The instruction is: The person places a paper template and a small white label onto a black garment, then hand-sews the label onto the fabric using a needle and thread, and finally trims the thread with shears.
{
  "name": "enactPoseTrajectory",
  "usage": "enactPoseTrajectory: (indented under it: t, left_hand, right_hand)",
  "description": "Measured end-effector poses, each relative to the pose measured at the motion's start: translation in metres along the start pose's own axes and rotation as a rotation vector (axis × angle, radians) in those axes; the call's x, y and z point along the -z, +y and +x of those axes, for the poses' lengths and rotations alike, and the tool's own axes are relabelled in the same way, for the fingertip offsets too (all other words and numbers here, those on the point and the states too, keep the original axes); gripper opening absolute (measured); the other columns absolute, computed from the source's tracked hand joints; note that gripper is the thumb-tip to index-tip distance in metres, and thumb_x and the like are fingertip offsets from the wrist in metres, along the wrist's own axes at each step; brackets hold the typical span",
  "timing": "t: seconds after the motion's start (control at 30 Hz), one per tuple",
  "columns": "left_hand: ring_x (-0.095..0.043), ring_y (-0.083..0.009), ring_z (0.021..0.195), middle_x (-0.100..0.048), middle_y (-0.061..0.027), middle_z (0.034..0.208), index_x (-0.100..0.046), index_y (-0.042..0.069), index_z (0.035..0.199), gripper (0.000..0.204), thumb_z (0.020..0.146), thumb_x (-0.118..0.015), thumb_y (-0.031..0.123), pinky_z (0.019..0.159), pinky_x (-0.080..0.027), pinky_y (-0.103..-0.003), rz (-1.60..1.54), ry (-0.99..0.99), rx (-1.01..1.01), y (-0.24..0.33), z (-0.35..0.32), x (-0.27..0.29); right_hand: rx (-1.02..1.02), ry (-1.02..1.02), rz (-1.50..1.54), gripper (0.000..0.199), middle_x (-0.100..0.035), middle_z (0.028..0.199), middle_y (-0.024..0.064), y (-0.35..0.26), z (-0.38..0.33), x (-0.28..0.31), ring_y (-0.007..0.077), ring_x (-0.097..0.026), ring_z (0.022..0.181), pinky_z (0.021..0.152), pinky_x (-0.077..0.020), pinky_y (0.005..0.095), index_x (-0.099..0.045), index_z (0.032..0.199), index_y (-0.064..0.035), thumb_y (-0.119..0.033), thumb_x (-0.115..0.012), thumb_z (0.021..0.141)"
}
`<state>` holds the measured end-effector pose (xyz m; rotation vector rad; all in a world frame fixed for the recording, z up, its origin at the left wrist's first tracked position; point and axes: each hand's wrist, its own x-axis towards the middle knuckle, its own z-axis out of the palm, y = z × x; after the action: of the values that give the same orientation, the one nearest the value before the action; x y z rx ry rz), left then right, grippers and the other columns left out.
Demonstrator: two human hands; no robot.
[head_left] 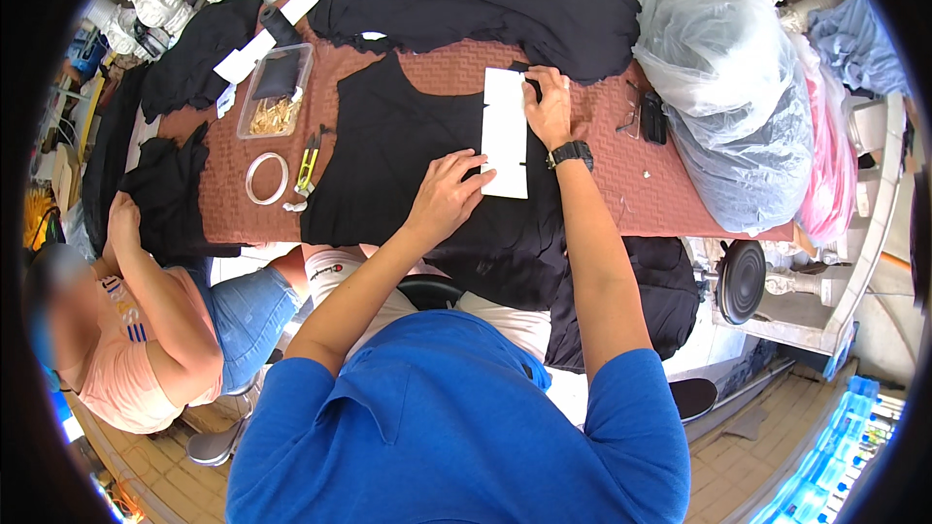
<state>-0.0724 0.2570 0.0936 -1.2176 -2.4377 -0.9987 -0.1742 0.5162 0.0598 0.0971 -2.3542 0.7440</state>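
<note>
A black garment piece (388,116) with a curved neckline lies spread on the table in front of me. On its right part rests a long white card template (504,126) with small dark notches along its edges. My left hand (450,196) lies over the black cloth, fingers stretched out, their tips at the template's lower left edge. At the template's upper right edge is my right hand (549,109), a dark watch on its wrist. Its fingers are bent but apart, pressing near the card's edge and the cloth beneath. Neither hand grasps anything visibly.
Left of the cloth are yellow-handled thread snips (308,163), a white tape ring (266,179) and a clear plastic box (276,97) of gold-coloured pieces. A seated co-worker (155,330) handles black cloth at left. Large plastic-wrapped bundles (728,97) stand at right.
</note>
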Motion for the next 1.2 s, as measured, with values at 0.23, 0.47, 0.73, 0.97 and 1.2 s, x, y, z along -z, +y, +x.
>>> enactPoseTrajectory:
  t: [0.23,0.47,0.73,0.97,1.2]
  left_hand:
    - [-0.057,-0.0294,0.122,-0.063,-0.0075,0.128,-0.072,0.01,0.116,0.034,0.083,-0.072,0.003,0.096,-0.047,-0.042,-0.012,0.021,0.031,-0.007,0.0,0.002]
    - [-0.057,-0.0289,0.122,-0.065,-0.0065,0.126,-0.074,0.011,0.116,0.036,0.082,-0.071,0.001,0.095,-0.047,-0.042,0.0,0.019,0.068,-0.009,0.003,0.004]
    - [-0.056,-0.0277,0.123,-0.063,-0.0059,0.128,-0.073,0.011,0.116,0.036,0.081,-0.072,0.002,0.093,-0.046,-0.041,0.024,0.017,0.06,-0.012,0.005,0.001]
    - [-0.055,-0.0275,0.124,-0.063,-0.0054,0.128,-0.073,0.011,0.116,0.036,0.081,-0.073,0.003,0.093,-0.045,-0.041,0.025,0.021,0.061,-0.014,0.006,-0.001]
    - [-0.055,-0.0271,0.123,-0.063,-0.0054,0.128,-0.073,0.011,0.115,0.036,0.08,-0.073,0.002,0.091,-0.045,-0.041,0.02,0.031,0.049,-0.014,0.007,0.0]
  right_hand:
    - [-0.066,-0.068,-0.074,0.027,-0.062,0.121,0.006,-0.017,-0.001,0.006,0.0337,-0.054,0.109,0.095,-0.0469,0.0451,-0.076,0.113,-0.0109,-0.019,-0.069,0.088]
    - [-0.097,-0.111,-0.09,0.028,-0.059,0.122,0.0055,-0.018,0.0,0.007,0.0333,-0.052,0.11,0.094,-0.046,0.0465,-0.073,0.114,-0.0136,-0.024,-0.069,0.089]
    - [-0.065,-0.11,-0.11,0.029,-0.058,0.123,0.0074,-0.019,-0.002,0.007,0.0343,-0.051,0.111,0.093,-0.0456,0.0476,-0.071,0.115,-0.0141,-0.027,-0.069,0.089]
    - [-0.063,-0.102,-0.139,0.039,-0.057,0.124,0.0082,-0.018,-0.001,0.004,0.0345,-0.051,0.11,0.093,-0.0453,0.0479,-0.069,0.125,-0.0131,-0.03,-0.068,0.089]
    - [-0.099,-0.173,-0.225,0.044,-0.054,0.128,0.0087,-0.018,0.002,0.004,0.0354,-0.048,0.109,0.097,-0.0436,0.0458,-0.067,0.132,-0.0148,-0.035,-0.065,0.092]
